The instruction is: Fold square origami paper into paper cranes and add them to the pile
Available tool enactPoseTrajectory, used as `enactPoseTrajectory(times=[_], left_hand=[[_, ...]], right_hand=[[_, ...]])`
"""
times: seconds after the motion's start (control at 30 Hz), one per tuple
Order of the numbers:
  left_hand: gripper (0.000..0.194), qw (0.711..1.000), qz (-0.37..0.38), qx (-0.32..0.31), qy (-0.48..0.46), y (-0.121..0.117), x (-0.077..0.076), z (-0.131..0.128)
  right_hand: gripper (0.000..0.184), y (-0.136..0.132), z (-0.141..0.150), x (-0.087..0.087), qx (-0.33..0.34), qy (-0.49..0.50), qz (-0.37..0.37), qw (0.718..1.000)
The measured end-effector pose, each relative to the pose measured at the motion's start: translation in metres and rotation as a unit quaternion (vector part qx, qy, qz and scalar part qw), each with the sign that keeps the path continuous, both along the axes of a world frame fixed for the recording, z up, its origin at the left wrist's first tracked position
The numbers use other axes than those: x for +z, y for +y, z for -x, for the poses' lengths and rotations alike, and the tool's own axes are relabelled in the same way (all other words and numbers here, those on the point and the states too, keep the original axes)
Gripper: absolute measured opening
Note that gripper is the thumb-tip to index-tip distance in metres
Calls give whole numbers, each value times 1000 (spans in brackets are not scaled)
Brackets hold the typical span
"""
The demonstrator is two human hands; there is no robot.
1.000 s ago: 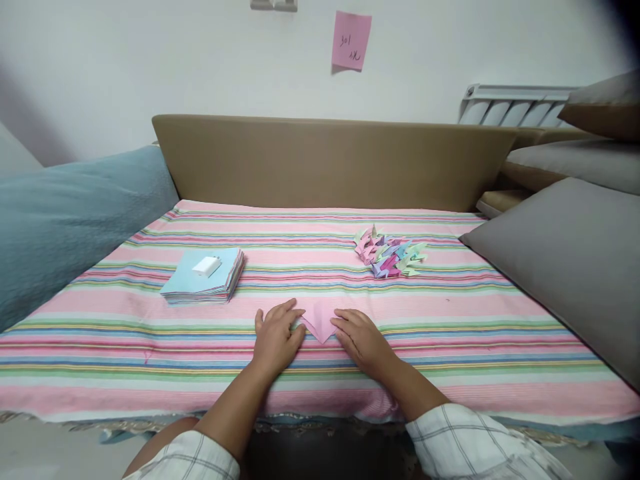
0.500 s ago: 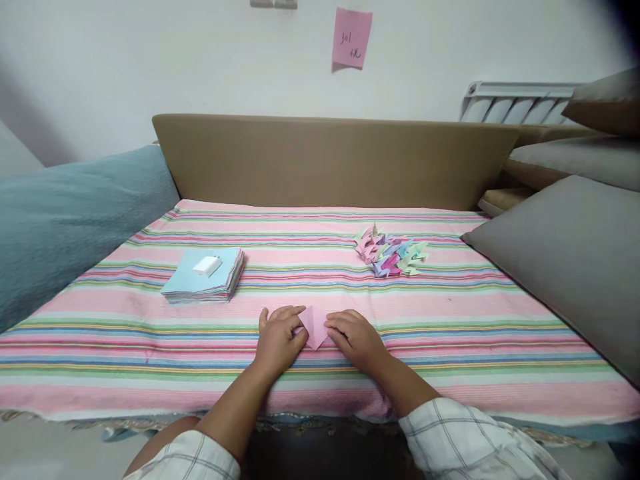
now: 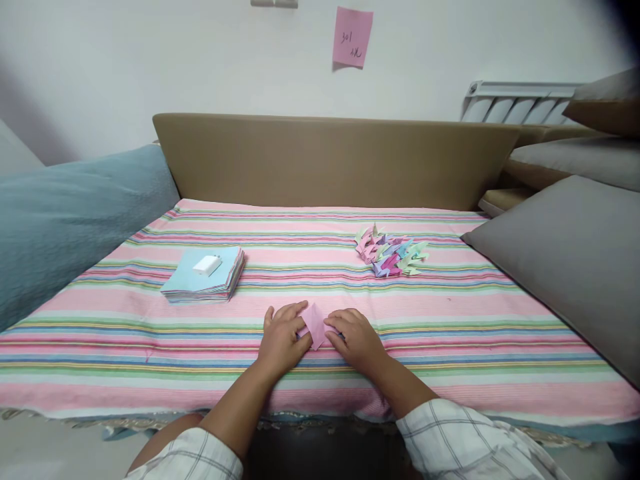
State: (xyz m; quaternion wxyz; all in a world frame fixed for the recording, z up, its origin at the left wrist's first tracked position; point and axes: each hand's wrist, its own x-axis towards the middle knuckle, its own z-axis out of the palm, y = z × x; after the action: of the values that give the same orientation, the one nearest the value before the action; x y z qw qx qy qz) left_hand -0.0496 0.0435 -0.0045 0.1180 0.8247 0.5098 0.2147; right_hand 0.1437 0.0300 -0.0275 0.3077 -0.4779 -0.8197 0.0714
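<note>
A pink sheet of origami paper [image 3: 315,325], folded into a small diamond, lies on the striped cloth between my two hands. My left hand [image 3: 284,335] grips its left side, thumb near the lower edge and fingers along the upper left. On the other side, my right hand [image 3: 354,338] holds the right edge between thumb and fingertips. Part of the paper's sides is hidden under my fingers.
A stack of coloured paper [image 3: 193,277] with a white plug adapter [image 3: 207,265] on top sits to the left. Folded paper cranes [image 3: 393,255] are heaped at the back right. Grey cushions [image 3: 565,253] line the right side; a blue cushion [image 3: 85,220] lies left.
The pink paper's upper point now stands taller and narrower, with its sides drawn inward. My left hand has shifted slightly to the right and its fingers have lifted a little.
</note>
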Motion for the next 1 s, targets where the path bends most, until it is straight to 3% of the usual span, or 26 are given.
enactPoseTrajectory(times=[0.1, 0.27, 0.4, 0.47, 0.67, 1.0], left_hand=[[15, 1000, 10, -12, -12, 4, 2, -2], [23, 994, 64, -90, -28, 15, 12, -3], [55, 987, 90, -133, -9, 18, 14, 0], [64, 987, 88, -132, -3, 18, 13, 0], [55, 991, 77, -111, -20, 18, 7, 0], [68, 993, 53, -104, -24, 21, 3, 2]], right_hand=[[20, 0, 0, 1, -3, -7, 6, 1000], [18, -1, 0, 3, -5, -14, 15, 1000], [17, -1, 0, 2, -2, -16, 14, 1000], [18, 0, 0, 2, -1, -18, 13, 1000], [16, -1, 0, 3, -3, -22, 12, 1000], [23, -3, 2, 6, -24, -57, 19, 998]])
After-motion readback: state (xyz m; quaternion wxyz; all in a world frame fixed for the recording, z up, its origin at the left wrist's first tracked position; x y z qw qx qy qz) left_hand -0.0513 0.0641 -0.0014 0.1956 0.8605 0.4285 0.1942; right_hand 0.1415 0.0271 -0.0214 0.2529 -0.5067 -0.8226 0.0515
